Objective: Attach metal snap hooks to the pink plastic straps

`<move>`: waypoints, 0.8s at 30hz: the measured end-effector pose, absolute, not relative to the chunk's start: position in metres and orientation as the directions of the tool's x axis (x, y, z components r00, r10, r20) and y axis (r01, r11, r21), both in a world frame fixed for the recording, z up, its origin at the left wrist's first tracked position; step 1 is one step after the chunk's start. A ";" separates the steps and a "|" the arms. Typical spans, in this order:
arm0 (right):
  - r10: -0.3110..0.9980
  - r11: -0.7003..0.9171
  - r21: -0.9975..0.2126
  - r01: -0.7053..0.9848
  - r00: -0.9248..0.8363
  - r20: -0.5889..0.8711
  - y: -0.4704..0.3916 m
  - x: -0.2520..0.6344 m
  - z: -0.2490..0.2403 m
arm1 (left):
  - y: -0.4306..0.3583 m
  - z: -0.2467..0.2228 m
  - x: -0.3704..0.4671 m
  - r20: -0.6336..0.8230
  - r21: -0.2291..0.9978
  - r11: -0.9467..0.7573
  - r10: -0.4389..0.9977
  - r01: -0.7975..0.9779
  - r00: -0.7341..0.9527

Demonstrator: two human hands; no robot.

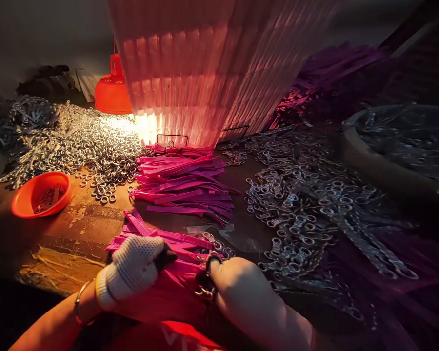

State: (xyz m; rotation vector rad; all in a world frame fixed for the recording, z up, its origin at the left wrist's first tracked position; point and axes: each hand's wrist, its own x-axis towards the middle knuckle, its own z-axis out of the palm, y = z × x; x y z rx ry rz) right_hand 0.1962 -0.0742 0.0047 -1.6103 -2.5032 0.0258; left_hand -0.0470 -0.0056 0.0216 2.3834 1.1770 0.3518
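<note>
**Both hands at lower centre, right grip on metal rings**

Head view, my only feed. Left hand point(131, 265), lower centre-left: white dotted glove, dark fingertips, a bracelet point(78, 302) at the wrist. Its grip is narrow, fingers curled in over the near pink straps point(183, 237); I can't tell if one is pinched. Right hand point(241, 282), just right of bottom centre: grip closed on metal rings point(212, 255), dark covering at the fingertips. More detail there is hidden from me.

Near straps sit at lower centre, by both hands. I see a second bundle, the far pink straps point(185, 183), mid-frame on the tabletop point(95, 217).

Left side: orange bowl point(20, 207) with small metal parts inside; behind it, a big ring pile point(102, 146) under a lit orange lamp point(111, 95). Upper centre: ribbed translucent panel point(175, 73) standing behind the far bundle. Right side: heap of ringed metal pieces point(303, 214), partly dark. Right edge: round tub point(354, 139), contents too dim for me to name. Upper right: purple strips point(346, 63).
</note>
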 end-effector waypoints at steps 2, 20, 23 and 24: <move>0.925 0.365 -0.140 0.920 -0.341 0.167 -0.081 0.206 -0.001 | 0.015 0.024 -0.064 0.064 0.384 -0.530 0.832 0.756 0.551; 0.846 -0.484 0.069 0.872 0.486 -0.217 -0.085 0.326 -0.018 | 0.117 -0.020 -0.063 -0.031 0.290 -0.553 0.810 0.781 0.585; 0.873 -0.447 0.133 0.884 0.464 -0.152 -0.067 0.327 -0.025 | 0.108 0.014 -0.080 -0.032 0.491 -0.389 0.886 0.779 0.463; 0.883 -0.426 0.152 0.892 0.446 -0.142 -0.061 0.324 -0.027 | 0.105 0.029 -0.089 0.009 0.494 -0.346 0.919 0.798 0.393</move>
